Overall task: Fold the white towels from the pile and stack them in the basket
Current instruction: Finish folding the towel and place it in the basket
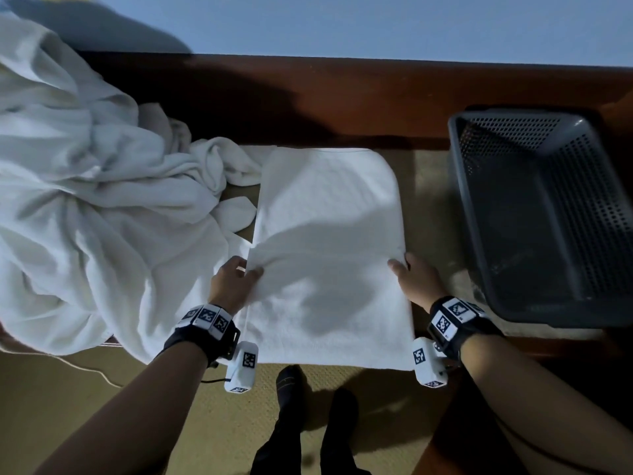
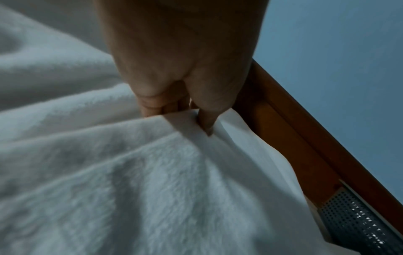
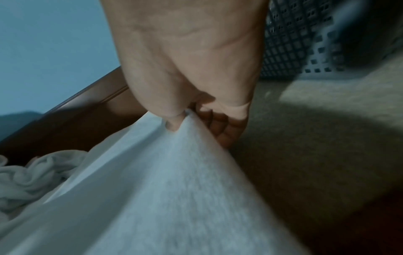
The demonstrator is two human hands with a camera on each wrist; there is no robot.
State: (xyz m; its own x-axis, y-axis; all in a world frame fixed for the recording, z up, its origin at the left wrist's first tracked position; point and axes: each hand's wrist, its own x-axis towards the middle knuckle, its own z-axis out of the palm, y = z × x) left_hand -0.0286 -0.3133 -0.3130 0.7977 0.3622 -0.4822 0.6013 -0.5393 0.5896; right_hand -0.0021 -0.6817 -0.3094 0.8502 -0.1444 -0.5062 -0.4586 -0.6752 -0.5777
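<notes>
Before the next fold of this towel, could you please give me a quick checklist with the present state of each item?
1. Left hand pinches the towel edge: ok.
2. Right hand pinches the opposite edge: ok.
3. Far half of the towel lies flat: ok.
4. Pile off the towel: not ok, it touches the left edge.
5. Basket free to receive: ok, nothing inside.
6. Layers aligned underneath: cannot tell.
</notes>
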